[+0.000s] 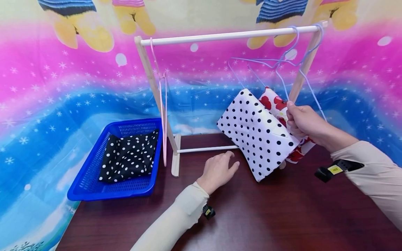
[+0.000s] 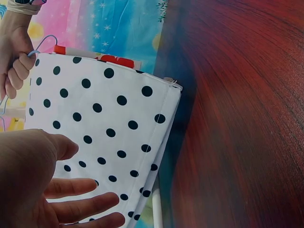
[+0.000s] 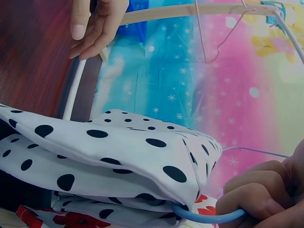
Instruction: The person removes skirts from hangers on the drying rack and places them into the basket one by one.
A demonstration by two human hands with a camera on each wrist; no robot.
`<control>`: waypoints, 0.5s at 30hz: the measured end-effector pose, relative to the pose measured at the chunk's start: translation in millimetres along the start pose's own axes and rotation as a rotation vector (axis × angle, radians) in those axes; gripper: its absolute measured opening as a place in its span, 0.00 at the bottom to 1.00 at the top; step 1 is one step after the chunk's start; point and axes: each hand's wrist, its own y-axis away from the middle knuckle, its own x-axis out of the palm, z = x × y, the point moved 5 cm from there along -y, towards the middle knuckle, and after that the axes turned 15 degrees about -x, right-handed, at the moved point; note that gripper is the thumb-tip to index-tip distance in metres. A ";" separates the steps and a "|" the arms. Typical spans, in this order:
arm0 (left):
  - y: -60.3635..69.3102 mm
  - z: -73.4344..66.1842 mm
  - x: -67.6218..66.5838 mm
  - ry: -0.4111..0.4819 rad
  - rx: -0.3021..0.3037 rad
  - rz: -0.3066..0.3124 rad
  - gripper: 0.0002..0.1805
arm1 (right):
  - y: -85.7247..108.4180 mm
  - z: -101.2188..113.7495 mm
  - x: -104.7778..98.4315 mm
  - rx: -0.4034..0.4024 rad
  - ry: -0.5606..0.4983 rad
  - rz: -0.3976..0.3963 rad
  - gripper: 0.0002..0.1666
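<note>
White cloth with black dots hangs tilted on a blue hanger, whose hook is over the rack's bar at the right. My right hand pinches the lower end of that hanger beside the cloth; in the right wrist view its fingers are curled on the blue wire. Just left of the cloth, my left hand is held above the table with fingers apart, holding nothing. In the left wrist view, the left hand is in front of the dotted cloth. A cloth with red flowers hangs behind it.
The rack's white bar spans the scene on wooden legs. A pink hanger hangs at its left end. A blue basket on the left holds a black cloth with white dots. Another blue hanger hangs far right.
</note>
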 end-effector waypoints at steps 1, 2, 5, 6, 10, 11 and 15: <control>-0.2 0.1 0.3 0.002 -0.003 -0.003 0.20 | -0.3 0.3 0.7 -0.002 -0.002 0.004 0.34; -0.4 0.2 0.5 0.003 -0.005 -0.006 0.20 | -0.5 0.5 1.4 -0.003 -0.007 0.006 0.34; -0.8 0.5 0.9 0.013 -0.009 -0.008 0.19 | -0.8 1.4 3.2 -0.008 -0.012 0.013 0.34; -0.9 0.6 1.2 0.015 -0.011 -0.005 0.19 | -1.0 1.6 3.7 -0.007 -0.012 0.014 0.34; -1.8 0.9 2.2 0.029 -0.018 0.002 0.19 | -1.5 2.6 5.0 -0.008 0.007 0.015 0.34; -2.2 0.9 2.5 0.032 -0.020 0.003 0.19 | -1.8 2.8 5.3 -0.008 0.012 0.014 0.34; -3.7 1.8 3.1 0.037 -0.031 -0.003 0.19 | -3.1 4.2 6.8 -0.014 0.036 0.010 0.34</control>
